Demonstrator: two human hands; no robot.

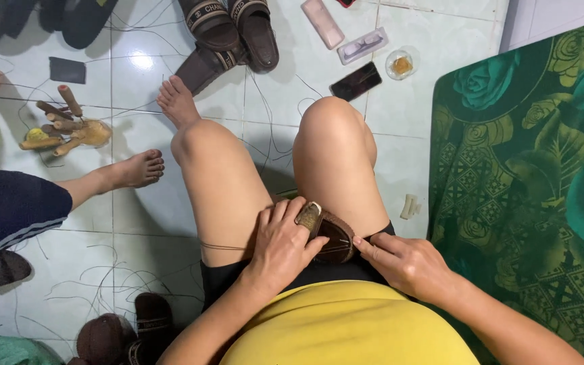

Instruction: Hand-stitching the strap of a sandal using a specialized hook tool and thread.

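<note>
I sit on a tiled floor with a dark brown sandal piece [336, 233] resting in my lap between my thighs. My left hand [280, 245] lies over its left end, fingers curled on it, with a tan wrapped guard on one finger [308, 215]. My right hand [403, 263] pinches at the piece's right edge, apparently on a thin thread. A thin brown thread [223, 247] runs from the piece leftward across my left thigh.
Another person's foot [130, 171] and dark-trousered leg reach in from the left. Brown sandals [228, 30] lie ahead, wooden-handled tools [65, 125] at left, a dark phone [355, 81] and small jar [400, 65] beyond my knees. A green patterned mat [535, 169] covers the right. Loose threads litter the floor.
</note>
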